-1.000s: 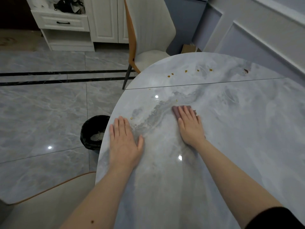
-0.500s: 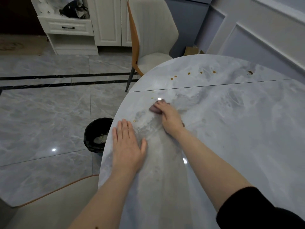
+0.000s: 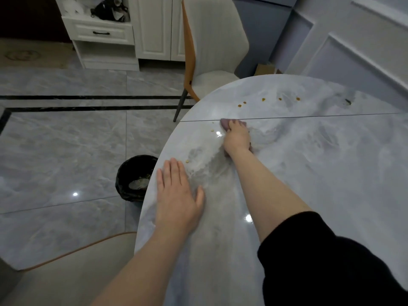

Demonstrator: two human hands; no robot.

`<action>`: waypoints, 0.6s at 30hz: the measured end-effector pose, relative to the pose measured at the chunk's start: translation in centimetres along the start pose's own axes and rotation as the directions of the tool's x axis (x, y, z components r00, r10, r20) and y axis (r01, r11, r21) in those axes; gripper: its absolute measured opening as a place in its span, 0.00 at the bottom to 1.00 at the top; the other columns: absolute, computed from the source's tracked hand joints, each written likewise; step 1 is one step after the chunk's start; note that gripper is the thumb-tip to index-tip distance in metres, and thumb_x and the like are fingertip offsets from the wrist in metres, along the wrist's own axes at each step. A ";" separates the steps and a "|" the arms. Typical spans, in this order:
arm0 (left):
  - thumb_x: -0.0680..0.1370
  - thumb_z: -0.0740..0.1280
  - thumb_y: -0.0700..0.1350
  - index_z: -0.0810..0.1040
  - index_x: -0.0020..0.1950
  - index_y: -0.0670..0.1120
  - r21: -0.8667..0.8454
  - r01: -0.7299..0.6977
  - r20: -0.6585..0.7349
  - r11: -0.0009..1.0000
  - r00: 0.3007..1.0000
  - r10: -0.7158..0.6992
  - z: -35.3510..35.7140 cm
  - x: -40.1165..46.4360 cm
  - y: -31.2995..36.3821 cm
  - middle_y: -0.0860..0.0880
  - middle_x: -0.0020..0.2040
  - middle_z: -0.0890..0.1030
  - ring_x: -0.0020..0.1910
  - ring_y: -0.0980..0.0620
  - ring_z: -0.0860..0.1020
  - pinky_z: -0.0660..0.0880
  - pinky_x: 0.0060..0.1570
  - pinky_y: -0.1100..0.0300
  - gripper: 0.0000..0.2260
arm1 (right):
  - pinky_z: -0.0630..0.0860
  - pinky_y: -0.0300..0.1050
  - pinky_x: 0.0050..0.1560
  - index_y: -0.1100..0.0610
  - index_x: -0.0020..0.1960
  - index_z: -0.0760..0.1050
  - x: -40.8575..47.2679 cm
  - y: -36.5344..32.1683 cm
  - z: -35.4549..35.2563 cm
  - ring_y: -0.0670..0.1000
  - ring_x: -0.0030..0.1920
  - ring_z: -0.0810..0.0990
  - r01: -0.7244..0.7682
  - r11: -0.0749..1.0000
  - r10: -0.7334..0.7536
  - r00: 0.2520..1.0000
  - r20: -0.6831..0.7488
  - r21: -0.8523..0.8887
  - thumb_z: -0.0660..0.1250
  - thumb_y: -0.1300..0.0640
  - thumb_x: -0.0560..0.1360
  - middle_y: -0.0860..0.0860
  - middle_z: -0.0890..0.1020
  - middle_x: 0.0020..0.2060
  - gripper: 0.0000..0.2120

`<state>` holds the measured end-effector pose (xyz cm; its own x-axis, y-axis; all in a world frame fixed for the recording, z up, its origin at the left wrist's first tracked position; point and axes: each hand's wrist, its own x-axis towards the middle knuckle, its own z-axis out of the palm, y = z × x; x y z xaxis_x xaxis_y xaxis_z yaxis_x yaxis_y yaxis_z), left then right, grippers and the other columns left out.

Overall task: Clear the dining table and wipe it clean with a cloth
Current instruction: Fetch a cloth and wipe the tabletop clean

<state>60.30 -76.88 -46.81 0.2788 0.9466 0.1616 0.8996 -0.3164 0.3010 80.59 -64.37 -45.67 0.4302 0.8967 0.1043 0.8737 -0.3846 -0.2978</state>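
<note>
The grey marble dining table [image 3: 331,173] fills the right half of the head view. My right hand [image 3: 236,136] presses a small purple cloth [image 3: 225,124] onto the tabletop beside the seam line, and most of the cloth is hidden under the palm. My left hand [image 3: 176,195] lies flat on the table near its left edge, fingers straight. Several yellow crumbs [image 3: 262,99] dot the far part beyond the seam. Two more crumbs [image 3: 187,161] lie near the left edge, and a dark scrap [image 3: 348,102] sits far right.
A black waste bin [image 3: 135,177] with rubbish in it stands on the floor just left of the table edge. One beige chair [image 3: 212,40] is at the far end, another chair [image 3: 66,272] sits at bottom left. White cabinets [image 3: 101,34] line the back wall.
My right hand has slid the cloth away from me and leftward, up to the seam line. My left hand has stayed flat in place.
</note>
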 end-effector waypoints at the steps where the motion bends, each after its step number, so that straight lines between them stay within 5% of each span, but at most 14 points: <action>1: 0.74 0.47 0.57 0.56 0.74 0.35 -0.003 -0.001 -0.002 1.000 1.000 0.001 0.0 0.0 0.0 0.37 0.75 0.58 0.76 0.42 0.54 0.41 0.73 0.50 0.35 | 0.61 0.44 0.67 0.62 0.64 0.67 0.6 -0.8 0.2 0.55 0.69 0.64 0.032 0.999 -0.032 0.999 0.029 -0.023 0.56 0.64 0.76 0.56 0.69 0.66 0.17; 3: 0.74 0.46 0.57 0.55 0.75 0.35 -0.006 0.003 0.001 1.000 1.000 -0.003 0.0 0.1 0.0 0.38 0.75 0.57 0.76 0.42 0.53 0.40 0.73 0.51 0.35 | 0.64 0.45 0.65 0.56 0.60 0.69 1.4 -2.0 0.4 0.55 0.68 0.64 0.116 0.993 -0.113 0.987 0.116 -0.026 0.57 0.66 0.73 0.55 0.69 0.65 0.17; 6: 0.74 0.47 0.57 0.57 0.74 0.35 0.002 0.008 0.003 1.000 1.000 -0.008 0.2 0.2 0.0 0.37 0.75 0.58 0.76 0.42 0.54 0.41 0.73 0.50 0.35 | 0.67 0.38 0.62 0.45 0.47 0.74 0.7 -2.5 0.1 0.56 0.62 0.71 0.245 0.941 -0.278 0.953 0.119 0.234 0.57 0.73 0.68 0.57 0.74 0.55 0.24; 9: 0.74 0.47 0.57 0.57 0.74 0.35 0.001 0.009 -0.007 1.000 1.000 -0.009 0.2 0.1 0.1 0.37 0.75 0.59 0.76 0.41 0.55 0.41 0.73 0.50 0.36 | 0.56 0.21 0.60 0.67 0.60 0.76 -2.7 -2.4 -0.7 0.55 0.65 0.71 0.321 0.855 -0.376 0.925 0.061 0.407 0.54 0.76 0.74 0.63 0.76 0.62 0.20; 13: 0.73 0.43 0.58 0.55 0.74 0.35 -0.004 -0.003 -0.004 1.000 1.000 0.003 0.0 0.0 0.1 0.37 0.75 0.57 0.76 0.42 0.52 0.40 0.73 0.50 0.37 | 0.52 0.29 0.67 0.62 0.64 0.75 -7.1 -1.8 -0.4 0.54 0.69 0.69 0.394 0.827 -0.463 0.882 0.089 0.402 0.55 0.71 0.76 0.58 0.74 0.66 0.20; 18: 0.75 0.45 0.55 0.57 0.74 0.35 -0.100 0.018 0.021 0.995 1.000 -0.016 -0.4 -0.2 -0.1 0.37 0.75 0.58 0.76 0.43 0.54 0.44 0.75 0.53 0.33 | 0.51 0.24 0.67 0.64 0.62 0.75 -12.5 -1.7 -0.1 0.56 0.68 0.71 0.347 0.804 -0.427 0.902 0.062 0.483 0.57 0.70 0.76 0.60 0.75 0.64 0.18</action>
<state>59.97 -77.08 -46.48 0.2717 0.9525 0.1375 0.8661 -0.3043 0.3965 73.80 -74.94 -46.40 0.0008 0.9867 0.1626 0.7421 0.1084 -0.6615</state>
